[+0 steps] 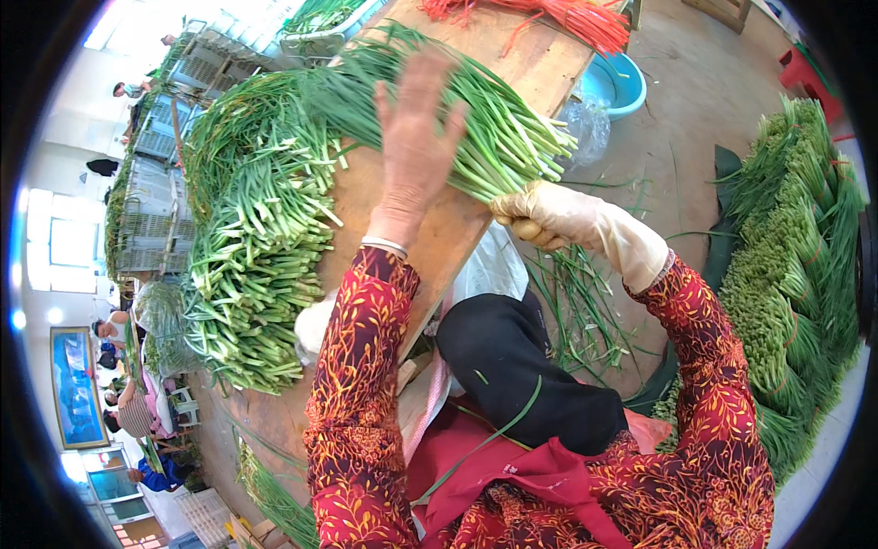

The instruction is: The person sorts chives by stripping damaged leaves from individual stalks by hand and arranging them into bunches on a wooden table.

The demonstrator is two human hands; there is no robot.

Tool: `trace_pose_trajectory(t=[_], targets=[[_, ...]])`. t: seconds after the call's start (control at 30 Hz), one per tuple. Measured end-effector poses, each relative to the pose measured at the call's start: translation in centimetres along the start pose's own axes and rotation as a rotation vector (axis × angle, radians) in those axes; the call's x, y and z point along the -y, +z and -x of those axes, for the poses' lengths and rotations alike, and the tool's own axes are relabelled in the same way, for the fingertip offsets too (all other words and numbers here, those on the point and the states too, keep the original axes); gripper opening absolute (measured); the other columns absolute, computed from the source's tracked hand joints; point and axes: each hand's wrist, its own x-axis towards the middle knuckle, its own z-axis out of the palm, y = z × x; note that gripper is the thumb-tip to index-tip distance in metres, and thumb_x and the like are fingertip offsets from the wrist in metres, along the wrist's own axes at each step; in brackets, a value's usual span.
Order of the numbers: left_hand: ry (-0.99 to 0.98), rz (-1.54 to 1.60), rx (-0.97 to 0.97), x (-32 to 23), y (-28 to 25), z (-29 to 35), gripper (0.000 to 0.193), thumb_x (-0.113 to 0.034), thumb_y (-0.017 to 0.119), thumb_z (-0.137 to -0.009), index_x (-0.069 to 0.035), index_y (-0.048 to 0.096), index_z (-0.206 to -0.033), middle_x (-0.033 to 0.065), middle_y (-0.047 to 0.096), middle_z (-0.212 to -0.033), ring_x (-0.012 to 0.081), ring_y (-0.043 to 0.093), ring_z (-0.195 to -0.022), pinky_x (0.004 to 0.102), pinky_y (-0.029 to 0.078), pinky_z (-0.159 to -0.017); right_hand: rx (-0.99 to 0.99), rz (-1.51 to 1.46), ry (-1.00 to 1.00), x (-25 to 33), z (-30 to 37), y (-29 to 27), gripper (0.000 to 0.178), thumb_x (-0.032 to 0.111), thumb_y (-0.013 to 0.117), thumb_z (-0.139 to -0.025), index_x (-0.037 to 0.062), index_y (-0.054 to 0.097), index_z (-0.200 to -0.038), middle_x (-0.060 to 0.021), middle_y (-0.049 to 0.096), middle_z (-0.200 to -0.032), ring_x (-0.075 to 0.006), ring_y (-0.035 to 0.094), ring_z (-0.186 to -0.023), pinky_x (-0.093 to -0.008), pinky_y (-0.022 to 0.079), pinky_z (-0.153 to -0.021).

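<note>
A loose bunch of garlic chives [494,119] lies across the wooden table [366,183], pale stalk ends toward the right. Over its leaves is my bare left hand [419,137], fingers spread and blurred by motion; I cannot tell how firmly it touches them. At the lower edge of the stalk ends, my right hand [549,218] wears a cream rubber glove. Its fingers are curled closed, and whatever they hold is hidden. A large heap of chives [261,265] covers the table's left side, pale ends facing right and down.
Red-orange ties [576,23] lie at the table's far end. Beyond its right edge stand a blue basin [626,87] and a clear plastic bag [585,128]. Tied bundles [786,274] are stacked at the right. Loose leaves [581,306] litter the floor. People [133,407] work at far left.
</note>
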Motion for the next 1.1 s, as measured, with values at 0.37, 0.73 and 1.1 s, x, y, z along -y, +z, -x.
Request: trace_pose_trajectory(t=[0.37, 0.73, 1.1], targets=[[-0.034, 0.006, 0.171, -0.5, 2.6, 2.7, 0.034, -0.031, 0.032, -0.087, -0.023, 0.041, -0.119, -0.0043, 0.039, -0.124, 0.0169, 0.029, -0.119, 0.0419, 0.009, -0.100, -0.039, -0.092, 0.028, -10.2, 5.0, -3.5, 0.031, 0.033, 0.044, -0.084, 0.0044, 0.057, -0.087, 0.0006, 0.044, -0.049, -0.0070, 0.040, -0.043, -0.0220, 0.032, -0.041], [-0.267, 0.068, 0.032, -0.9, 0.0, 3.6, 0.048, -0.036, 0.034, -0.087, -0.010, 0.027, -0.126, 0.0079, 0.024, -0.132, 0.0233, 0.015, -0.125, 0.0435, 0.005, -0.100, -0.885, 0.524, -0.735, -0.3, 5.2, -4.7, 0.022, 0.021, 0.047, -0.084, 0.0053, 0.056, -0.097, -0.0061, 0.060, -0.089, -0.0120, 0.054, -0.084, -0.0241, 0.042, -0.074], [-0.580, 0.236, -0.071, -1.4, 2.8, 5.1, 0.050, -0.027, 0.037, -0.085, 0.002, 0.023, -0.124, 0.0239, 0.021, -0.129, 0.0344, 0.018, -0.122, 0.0414, 0.012, -0.100, -0.656, 1.178, -0.549, 5.0, -1.1, -4.2, 0.054, 0.034, 0.059, -0.071, -0.0028, 0.047, -0.109, -0.0199, 0.053, -0.101, -0.0302, 0.050, -0.095, -0.0326, 0.038, -0.083]])
